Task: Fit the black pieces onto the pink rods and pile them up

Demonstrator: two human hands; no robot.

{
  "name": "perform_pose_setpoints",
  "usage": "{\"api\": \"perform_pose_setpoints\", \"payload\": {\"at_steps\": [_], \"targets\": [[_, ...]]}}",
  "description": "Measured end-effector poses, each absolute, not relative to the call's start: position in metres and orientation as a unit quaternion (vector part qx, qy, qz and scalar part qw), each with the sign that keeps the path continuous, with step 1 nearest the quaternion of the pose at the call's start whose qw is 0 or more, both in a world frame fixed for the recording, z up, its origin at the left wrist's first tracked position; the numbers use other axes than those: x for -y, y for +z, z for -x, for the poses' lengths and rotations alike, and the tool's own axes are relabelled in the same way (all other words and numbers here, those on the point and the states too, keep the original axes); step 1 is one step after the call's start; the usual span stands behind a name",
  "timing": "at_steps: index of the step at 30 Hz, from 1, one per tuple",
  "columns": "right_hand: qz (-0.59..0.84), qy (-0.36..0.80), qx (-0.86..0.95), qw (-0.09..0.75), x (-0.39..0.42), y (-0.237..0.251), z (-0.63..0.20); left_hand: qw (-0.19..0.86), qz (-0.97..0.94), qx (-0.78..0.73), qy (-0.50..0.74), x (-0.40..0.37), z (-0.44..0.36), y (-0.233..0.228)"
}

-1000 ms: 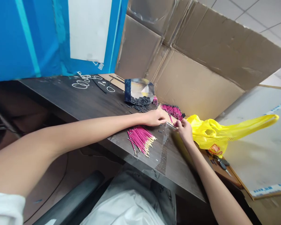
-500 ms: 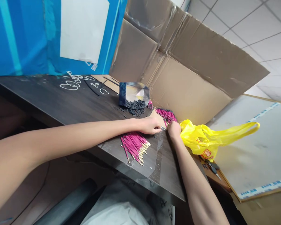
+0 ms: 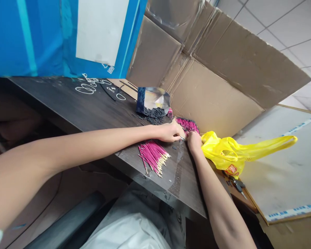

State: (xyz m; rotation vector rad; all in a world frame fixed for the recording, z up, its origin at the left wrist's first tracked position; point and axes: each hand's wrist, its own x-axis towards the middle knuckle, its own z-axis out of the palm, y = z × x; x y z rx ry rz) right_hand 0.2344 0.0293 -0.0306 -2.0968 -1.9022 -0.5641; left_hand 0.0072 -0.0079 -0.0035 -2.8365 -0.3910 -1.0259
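Two hands meet at table far edge: left hand & right hand both pinched on thin metal pin btwn pink stick piles; best keep grip low, steady.

left hand and right hand: fingertips hidden | pinched item too small to tell

On the worktop: loose pile of sticks near the front edge, second bundle of sticks behind it by the cardboard wall. Left hand and right hand between the two piles (fingertips meeting). Foil pouch further back, left. Plastic bag right of the hands; keys just before it.
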Motion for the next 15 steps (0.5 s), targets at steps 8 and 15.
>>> {"api": "perform_pose_setpoints", "payload": {"at_steps": [8,15], "targets": [[0.707,-0.219,0.660,0.129,-0.011,-0.026,-0.229,0.035,0.939,0.228,-0.254,0.001,-0.008,-0.013],[0.613,-0.161,0.747,0.198,0.029,-0.017,-0.216,0.016,0.919,0.294,-0.260,-0.003,-0.001,-0.010]]}}
